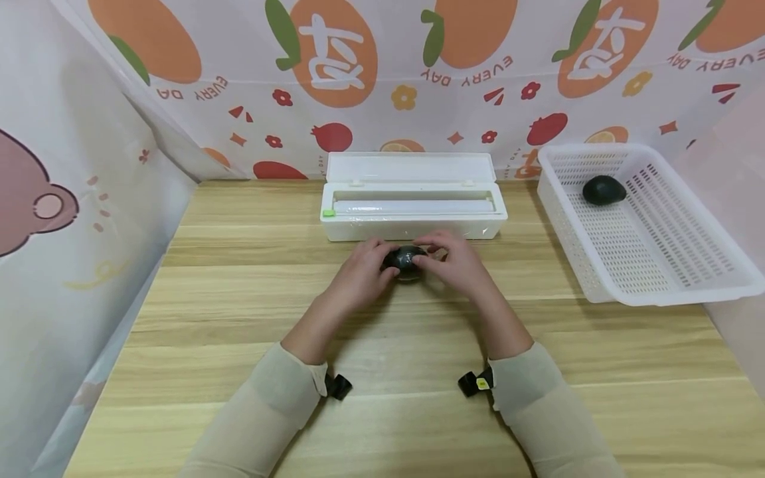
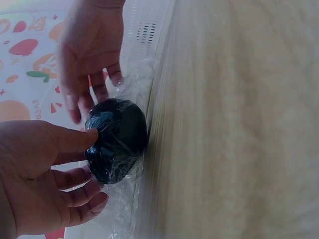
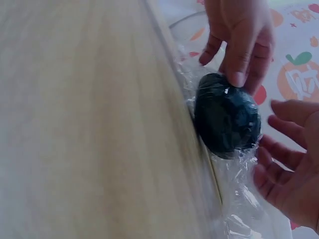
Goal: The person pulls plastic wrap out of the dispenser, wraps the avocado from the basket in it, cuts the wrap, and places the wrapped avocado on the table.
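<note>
Glossy black oval object (image 1: 408, 262) in clear plastic film (image 3: 241, 199), toward the back edge of the pale wood-grain table (image 1: 394, 411). Left hand (image 1: 363, 271) pinches it; right hand (image 1: 457, 264) is loose right beside it, honestly can't tell if touching. Behind: long white plastic box (image 1: 412, 230), white perforated plastic basket (image 1: 687, 295) at back right corner.

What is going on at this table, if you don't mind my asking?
A person is handling a dark oval item with clear plastic film around it. The left hand holds it with the thumb against it; the right hand is at the other side, fingers loosely spread. Beyond them stands a white box with its lid open and a roll inside. A second dark item lies in the white basket.
</note>
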The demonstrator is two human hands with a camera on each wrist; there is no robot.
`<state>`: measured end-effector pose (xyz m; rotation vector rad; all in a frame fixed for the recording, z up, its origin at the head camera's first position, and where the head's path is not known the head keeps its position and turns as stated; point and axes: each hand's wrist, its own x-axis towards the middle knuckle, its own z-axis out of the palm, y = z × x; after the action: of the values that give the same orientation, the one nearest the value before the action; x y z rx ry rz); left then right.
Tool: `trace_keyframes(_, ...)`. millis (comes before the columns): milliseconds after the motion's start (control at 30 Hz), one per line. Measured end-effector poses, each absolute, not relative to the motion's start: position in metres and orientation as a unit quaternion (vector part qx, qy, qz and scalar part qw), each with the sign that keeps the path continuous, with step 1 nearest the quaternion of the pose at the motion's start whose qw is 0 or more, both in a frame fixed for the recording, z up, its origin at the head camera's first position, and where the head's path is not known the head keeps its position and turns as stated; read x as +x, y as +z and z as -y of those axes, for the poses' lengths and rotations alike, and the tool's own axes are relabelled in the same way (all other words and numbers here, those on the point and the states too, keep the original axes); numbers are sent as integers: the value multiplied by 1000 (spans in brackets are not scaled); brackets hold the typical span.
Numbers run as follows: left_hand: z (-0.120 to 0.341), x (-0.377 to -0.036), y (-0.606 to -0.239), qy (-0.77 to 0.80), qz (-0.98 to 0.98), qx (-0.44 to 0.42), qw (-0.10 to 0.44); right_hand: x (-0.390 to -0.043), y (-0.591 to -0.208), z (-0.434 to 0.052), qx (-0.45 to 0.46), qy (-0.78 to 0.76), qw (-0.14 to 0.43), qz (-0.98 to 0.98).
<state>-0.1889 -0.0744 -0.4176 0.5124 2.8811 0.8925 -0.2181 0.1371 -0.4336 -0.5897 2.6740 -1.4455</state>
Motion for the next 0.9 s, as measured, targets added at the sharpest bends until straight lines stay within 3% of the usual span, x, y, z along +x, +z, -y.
trace_keyframes(200,77,-191,-419,298,-938,167,52,-219,-434,-134,-202,-438,70,-873)
trace_keyframes(600,80,-196,-421,312,-934,166,57,-227,-435,-133,-181,-451,107,-867)
trace_keyframes(900,82,-193,-410,311,-937,156,-20,-230,-436,-132,-185,-444,102,-871)
